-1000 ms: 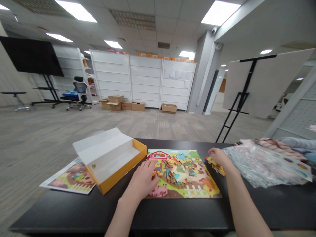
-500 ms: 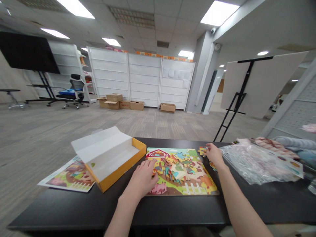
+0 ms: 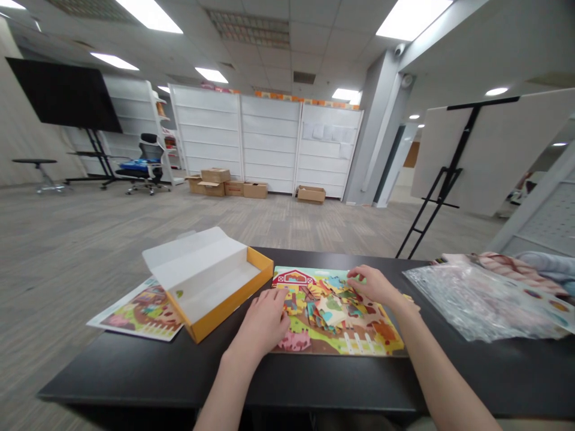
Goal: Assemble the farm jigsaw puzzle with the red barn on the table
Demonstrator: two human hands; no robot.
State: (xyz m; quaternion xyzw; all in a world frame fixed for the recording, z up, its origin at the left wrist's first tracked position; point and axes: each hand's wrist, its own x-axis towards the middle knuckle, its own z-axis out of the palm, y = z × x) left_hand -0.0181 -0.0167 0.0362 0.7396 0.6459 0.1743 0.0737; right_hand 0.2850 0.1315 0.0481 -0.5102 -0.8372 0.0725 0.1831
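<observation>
A farm-scene puzzle board (image 3: 368, 344) lies on the black table, with a loose heap of jigsaw puzzle pieces (image 3: 332, 308) over its middle. My left hand (image 3: 266, 317) rests on the board's left side, below the printed red barn, its fingers stretched forward and slightly bent beside yellow pieces. Over the board's upper right part is my right hand (image 3: 371, 284); its fingers are bent and apart, with the tips down at green pieces. Its palm and wrist hide part of the board's right edge. Partly visible behind that wrist is a yellow piece (image 3: 408, 297).
An open yellow box (image 3: 229, 308) with a white inside stands left of the board, partly over a picture sheet (image 3: 130, 328). Clear plastic packaging (image 3: 462, 305) lies at the right, near pink twisted fabric (image 3: 507, 266). A board on a black stand (image 3: 442, 185) rises beyond the table.
My right hand has moved left, from the pieces beside the board to the board's upper right part. My left hand stays on the board. The camera view has shifted slightly.
</observation>
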